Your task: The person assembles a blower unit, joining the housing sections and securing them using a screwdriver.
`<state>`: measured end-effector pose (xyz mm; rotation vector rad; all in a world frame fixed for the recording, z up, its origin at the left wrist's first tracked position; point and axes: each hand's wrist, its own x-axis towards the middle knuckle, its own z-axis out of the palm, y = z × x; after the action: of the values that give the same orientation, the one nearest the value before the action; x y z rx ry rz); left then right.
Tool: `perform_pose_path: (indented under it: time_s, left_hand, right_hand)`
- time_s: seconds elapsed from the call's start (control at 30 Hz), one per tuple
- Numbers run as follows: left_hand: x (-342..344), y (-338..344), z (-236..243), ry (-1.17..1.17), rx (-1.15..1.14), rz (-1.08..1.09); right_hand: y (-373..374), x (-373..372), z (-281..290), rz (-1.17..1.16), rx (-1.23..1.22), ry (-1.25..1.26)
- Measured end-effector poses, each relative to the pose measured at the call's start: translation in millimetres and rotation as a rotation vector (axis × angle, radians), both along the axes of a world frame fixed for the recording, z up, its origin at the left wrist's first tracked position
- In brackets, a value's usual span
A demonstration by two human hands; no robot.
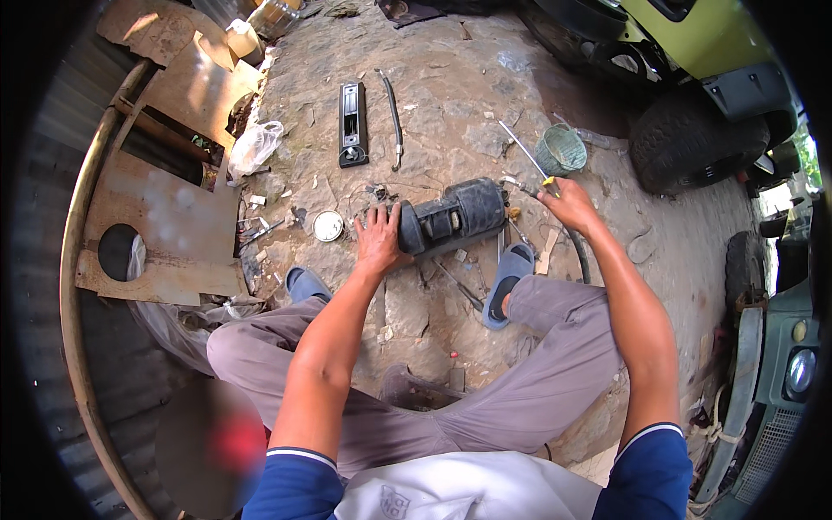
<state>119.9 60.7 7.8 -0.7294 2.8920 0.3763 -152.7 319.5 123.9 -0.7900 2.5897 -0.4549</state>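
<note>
A bulky black machine housing, with a recessed opening in its side, lies on the ground between my feet. My left hand grips its left end, fingers spread over the edge; the thumb is mostly hidden. Off the machine's right end, my right hand is closed round a screwdriver with a yellow handle, its long shaft pointing up and left. A dark hose runs below that hand. Farther off lie a long black panel with a silvery inset and a short black hose.
A round white-topped tin and scattered scraps lie near my left hand. A green mesh basket stands beyond my right hand. Rusty sheet metal lines the left; a vehicle tyre and another vehicle's front are at right.
</note>
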Motion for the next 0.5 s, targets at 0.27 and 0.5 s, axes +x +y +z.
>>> perform_pose_path:
  time_s: [0.27,0.5]
  left_hand:
    - [7.2,-11.5,-18.3,0.264,0.169,0.104]
    - [28.1,-38.5,-66.4,0.562,0.723,0.811]
  right_hand:
    - [-33.6,-49.3,-89.9,0.097,0.211,-0.099]
    - [-73.5,-46.9,-117.0,0.064,0.344,0.126]
